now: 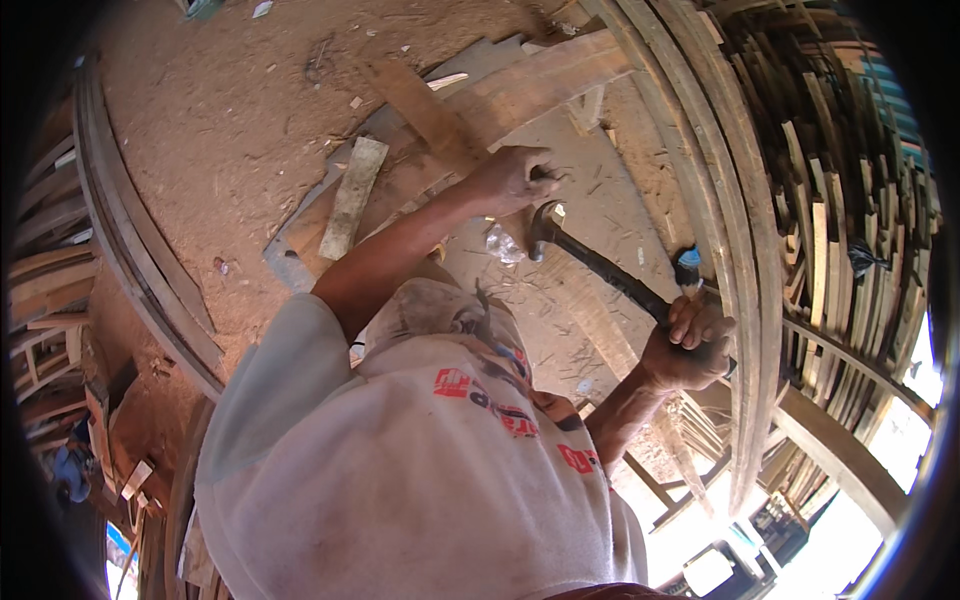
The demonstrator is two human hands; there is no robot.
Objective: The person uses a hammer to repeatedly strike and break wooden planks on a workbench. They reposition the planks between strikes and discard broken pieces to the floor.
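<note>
My right hand (688,345) is wrapped round the dark handle of a claw hammer (605,268), whose head points toward the middle of the view. Just beyond the hammer head is my left hand (515,180), its fingers curled in; whatever they may hold is hidden. Beneath that hand and forearm, brown boards lie crossed, one a narrow plank (425,108) and one a long wide board (560,78). A short pale piece of wood (353,195) rests across them, left of my forearm.
Crumpled clear plastic (503,243) lies near the hammer head. Long beams (735,180) run along the right, with a blue-topped item (688,260) beside them. Stacked timber strips (815,250) fill the far right; curved planks (130,240) and more lumber stand left. Wood scraps litter the dirt floor (250,90).
</note>
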